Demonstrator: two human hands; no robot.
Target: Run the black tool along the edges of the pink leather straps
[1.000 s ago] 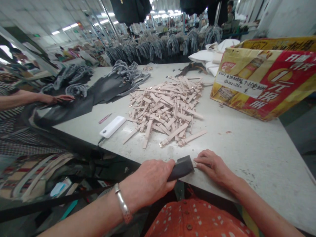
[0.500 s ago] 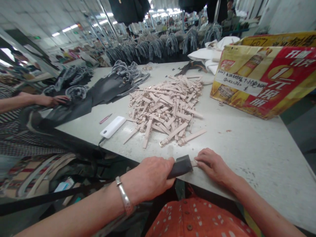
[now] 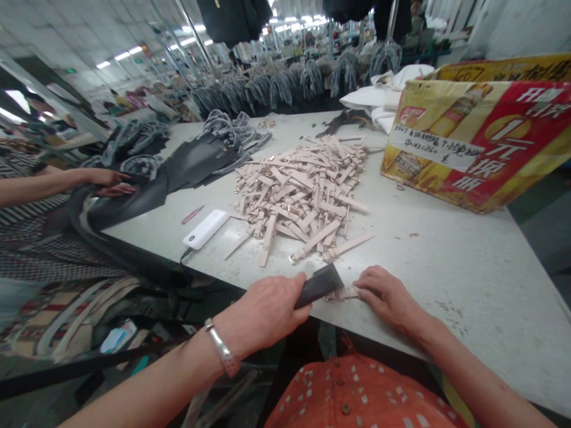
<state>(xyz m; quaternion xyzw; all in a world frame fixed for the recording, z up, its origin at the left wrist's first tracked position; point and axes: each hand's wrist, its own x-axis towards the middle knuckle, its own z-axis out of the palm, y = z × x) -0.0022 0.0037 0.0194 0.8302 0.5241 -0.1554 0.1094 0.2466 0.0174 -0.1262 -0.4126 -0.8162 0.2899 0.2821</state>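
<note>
My left hand (image 3: pixel 270 312) is wrapped round a flat, dark block-like tool (image 3: pixel 320 284), its free end tilted up near the table's front edge. Under and beside that end lies a short beige buckle strap (image 3: pixel 345 293). The fingers of my right hand (image 3: pixel 388 295) pinch the strap's right end against the tabletop. Part of the strap is hidden by the dark tool and my fingertips. Beyond both hands spreads a heap of similar beige buckle straps (image 3: pixel 307 196) with gold-coloured buckles.
A yellow and red cardboard box (image 3: pixel 473 142) stands at the right on the pale table (image 3: pixel 428 249). A white power bank (image 3: pixel 206 229) and a pink pen-like tool (image 3: pixel 193 214) lie left of the heap. At far left, a co-worker's hands (image 3: pixel 111 181) touch dark bag pieces (image 3: pixel 187 163).
My left hand has drawn back slightly left with the dark tool, uncovering more of the strap. My right hand stays nearly in place. Both of the co-worker's hands now show.
</note>
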